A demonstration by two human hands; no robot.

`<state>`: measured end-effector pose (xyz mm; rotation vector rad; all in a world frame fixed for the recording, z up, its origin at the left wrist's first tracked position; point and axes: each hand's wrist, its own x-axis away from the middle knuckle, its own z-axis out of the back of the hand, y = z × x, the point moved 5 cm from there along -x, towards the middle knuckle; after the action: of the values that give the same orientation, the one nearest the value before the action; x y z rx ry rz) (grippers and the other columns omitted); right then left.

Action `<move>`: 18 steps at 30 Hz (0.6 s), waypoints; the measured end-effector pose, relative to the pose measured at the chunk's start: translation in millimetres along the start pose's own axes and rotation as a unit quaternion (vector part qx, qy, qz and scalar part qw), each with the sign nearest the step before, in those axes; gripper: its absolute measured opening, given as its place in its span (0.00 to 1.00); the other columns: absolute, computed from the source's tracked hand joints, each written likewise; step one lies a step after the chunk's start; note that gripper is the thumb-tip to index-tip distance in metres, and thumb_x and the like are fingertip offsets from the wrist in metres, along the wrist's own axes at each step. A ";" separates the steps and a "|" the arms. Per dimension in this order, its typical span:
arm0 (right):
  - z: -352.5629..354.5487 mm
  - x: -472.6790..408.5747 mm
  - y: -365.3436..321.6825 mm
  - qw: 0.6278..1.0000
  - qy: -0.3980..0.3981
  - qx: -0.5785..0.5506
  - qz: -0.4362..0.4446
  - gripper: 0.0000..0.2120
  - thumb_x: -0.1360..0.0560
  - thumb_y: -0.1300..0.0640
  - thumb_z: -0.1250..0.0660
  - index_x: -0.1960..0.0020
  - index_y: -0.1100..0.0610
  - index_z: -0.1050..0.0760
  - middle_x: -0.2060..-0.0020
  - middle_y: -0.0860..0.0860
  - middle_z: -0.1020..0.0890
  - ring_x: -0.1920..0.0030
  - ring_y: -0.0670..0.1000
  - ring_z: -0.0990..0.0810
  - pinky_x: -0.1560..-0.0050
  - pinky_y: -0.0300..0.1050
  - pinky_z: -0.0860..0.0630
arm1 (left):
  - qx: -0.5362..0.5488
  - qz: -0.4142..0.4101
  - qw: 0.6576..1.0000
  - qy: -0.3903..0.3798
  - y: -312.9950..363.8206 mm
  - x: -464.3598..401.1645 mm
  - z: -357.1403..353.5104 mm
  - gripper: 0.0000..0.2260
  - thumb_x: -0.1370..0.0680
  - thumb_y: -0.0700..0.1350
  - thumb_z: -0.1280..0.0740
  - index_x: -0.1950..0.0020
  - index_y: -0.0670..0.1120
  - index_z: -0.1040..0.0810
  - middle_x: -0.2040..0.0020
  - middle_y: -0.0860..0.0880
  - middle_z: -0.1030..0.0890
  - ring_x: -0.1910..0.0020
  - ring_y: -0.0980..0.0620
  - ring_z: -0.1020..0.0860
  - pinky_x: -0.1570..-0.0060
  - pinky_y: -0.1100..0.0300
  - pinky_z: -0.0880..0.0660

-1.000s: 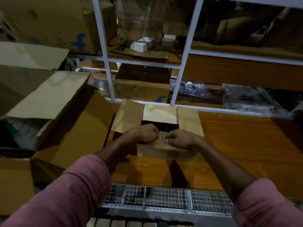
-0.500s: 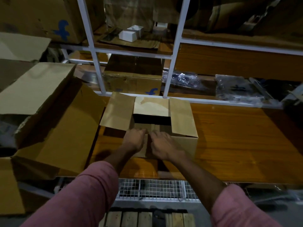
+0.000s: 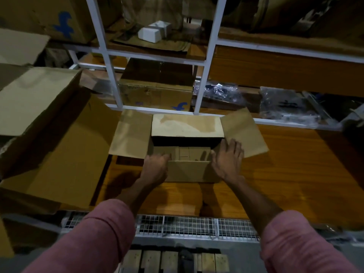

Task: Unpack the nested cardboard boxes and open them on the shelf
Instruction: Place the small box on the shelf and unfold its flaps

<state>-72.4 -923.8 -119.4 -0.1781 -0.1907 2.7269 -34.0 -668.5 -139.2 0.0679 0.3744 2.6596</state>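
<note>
Left hand (image 3: pixel 155 167) of mine curls over the box's (image 3: pixel 188 171) near-left corner; right hand (image 3: pixel 228 159) lies flat, fingers straight, on its right flap (image 3: pixel 245 133). Box sits open mid-shelf (image 3: pixel 295 174)

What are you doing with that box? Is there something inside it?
A person in pink sleeves is opening a small cardboard box on a wooden shelf. The left hand grips the box's near left corner, and the right hand lies flat, pushing the right flap outward. The side and far flaps are spread open. Inside sits more cardboard, perhaps another box. A bigger open carton lies to the left.
</note>
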 end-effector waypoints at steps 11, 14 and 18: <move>-3.6 -19.4 34.2 0.987 -0.043 -0.105 -0.111 0.11 0.21 0.59 0.31 0.39 0.58 0.24 0.48 0.57 0.18 0.50 0.57 0.19 0.54 0.51 0.19 | 0.008 -0.023 1.000 -0.016 3.6 4.5 -3.0 0.30 0.24 0.71 0.47 0.38 0.50 0.23 0.39 0.48 0.21 0.38 0.47 0.27 0.33 0.45 0.36; -6.4 -26.0 34.3 0.985 -0.044 -0.121 -0.110 0.14 0.21 0.58 0.30 0.37 0.57 0.26 0.46 0.56 0.20 0.47 0.58 0.19 0.51 0.56 0.18 | 0.008 -0.024 1.000 -0.006 4.5 4.2 -3.9 0.23 0.22 0.68 0.42 0.39 0.52 0.24 0.39 0.50 0.22 0.38 0.49 0.27 0.33 0.47 0.37; -7.9 -28.5 32.0 0.985 -0.044 -0.128 -0.110 0.17 0.23 0.57 0.29 0.35 0.57 0.28 0.45 0.56 0.20 0.47 0.59 0.19 0.51 0.57 0.18 | -0.014 -0.013 1.000 -0.007 6.2 3.6 -4.6 0.18 0.18 0.62 0.41 0.37 0.52 0.25 0.36 0.50 0.23 0.35 0.48 0.28 0.34 0.47 0.36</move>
<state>-57.4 -963.5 -129.5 -0.1012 -0.5541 2.4841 -40.4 -673.4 -141.9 0.0714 0.3305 2.6369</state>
